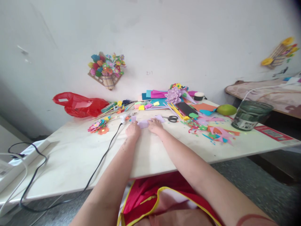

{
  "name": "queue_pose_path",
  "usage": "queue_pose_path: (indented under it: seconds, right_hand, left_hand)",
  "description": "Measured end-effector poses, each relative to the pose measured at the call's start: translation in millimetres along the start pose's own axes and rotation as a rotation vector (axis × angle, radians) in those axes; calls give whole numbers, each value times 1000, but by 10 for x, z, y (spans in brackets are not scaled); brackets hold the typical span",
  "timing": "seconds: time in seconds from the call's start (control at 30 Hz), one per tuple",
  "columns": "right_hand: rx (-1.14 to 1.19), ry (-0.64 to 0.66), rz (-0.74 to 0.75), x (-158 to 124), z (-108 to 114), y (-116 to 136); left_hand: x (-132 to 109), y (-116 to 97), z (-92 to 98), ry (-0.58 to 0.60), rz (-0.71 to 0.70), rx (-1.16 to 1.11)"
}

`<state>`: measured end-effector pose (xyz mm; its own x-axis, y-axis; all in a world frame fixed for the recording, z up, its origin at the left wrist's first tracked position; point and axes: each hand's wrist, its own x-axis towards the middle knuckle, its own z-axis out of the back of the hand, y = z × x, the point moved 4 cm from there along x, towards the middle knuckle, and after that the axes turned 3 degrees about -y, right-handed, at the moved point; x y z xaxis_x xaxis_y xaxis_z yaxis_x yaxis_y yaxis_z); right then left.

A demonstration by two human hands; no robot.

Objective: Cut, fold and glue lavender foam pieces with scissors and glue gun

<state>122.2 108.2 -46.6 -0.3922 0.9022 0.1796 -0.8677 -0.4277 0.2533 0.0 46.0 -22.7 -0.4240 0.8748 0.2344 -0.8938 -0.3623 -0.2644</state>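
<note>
A pale lavender strip point(143, 124), of paper or thin foam, lies on the table between my hands. My left hand point(133, 129) has its fingers closed at the strip's left end. The fingers of my right hand point(155, 126) are bent down over its right end. More lavender shows beyond each hand; whether it is one strip or separate pieces I cannot tell. Just left of my left hand lies a white glue gun point(123, 119) with a black cord. Black-handled scissors point(172, 119) rest right of my right hand, their blades pointing toward it.
Foam flowers point(98, 126) lie at left near a red plastic bag point(81, 105). Coloured scraps point(219, 133), a dark phone point(187, 109), a green fruit point(226, 110) and a glass jar point(251, 115) are at right. A lavender flower point(173, 95) stands behind. A power strip point(29, 154) sits at left.
</note>
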Motion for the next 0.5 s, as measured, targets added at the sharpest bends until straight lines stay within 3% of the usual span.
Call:
queue_pose_path:
  seconds: [0.5]
  right_hand:
    - [-13, -9, 25, -27, 34, -33]
  left_hand:
    - [-19, 60, 33, -14, 10, -34]
